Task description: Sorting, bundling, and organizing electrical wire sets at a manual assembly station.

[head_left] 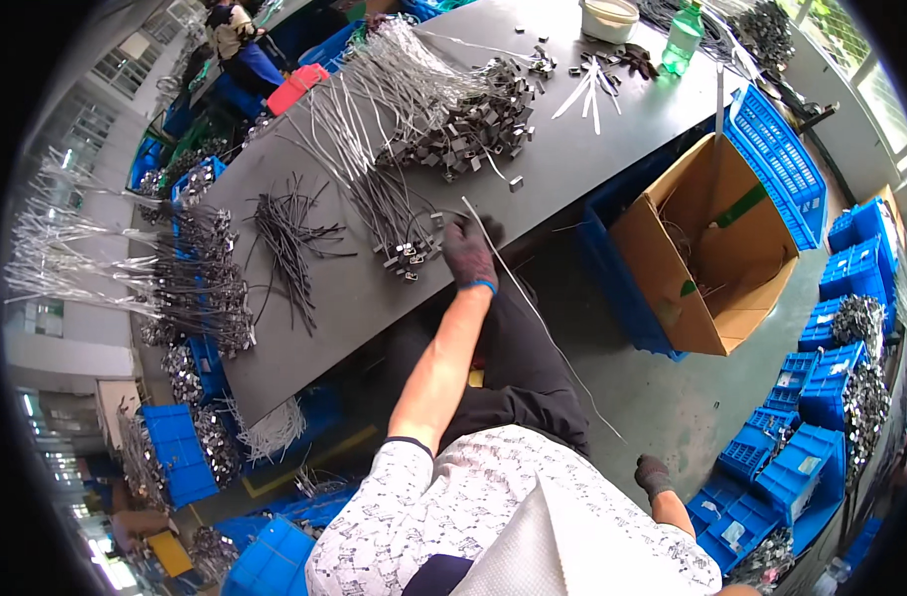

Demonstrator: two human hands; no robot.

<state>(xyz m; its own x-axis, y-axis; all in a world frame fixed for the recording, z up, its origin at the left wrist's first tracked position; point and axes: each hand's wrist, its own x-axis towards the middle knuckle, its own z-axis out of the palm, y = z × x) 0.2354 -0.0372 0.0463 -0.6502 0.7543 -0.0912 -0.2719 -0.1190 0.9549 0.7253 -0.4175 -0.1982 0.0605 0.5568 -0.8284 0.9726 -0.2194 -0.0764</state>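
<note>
My left hand, in a dark glove with a blue cuff, is closed on a thin whitish cable at the table's near edge. One end of that cable sticks up beyond the hand; the rest trails down to the right over the floor. Beside this hand lie cable ends with small metal-and-black connectors, part of a bundle of grey cables. Away to the right, my gloved right hand hangs low, its fingers curled. It is near the cable's loose end but apart from it, and I see nothing in it.
On the grey table are a pile of black connectors, dark cables, a green bottle and a white tub. An open cardboard box stands right, near stacked blue crates. Another person stands far left.
</note>
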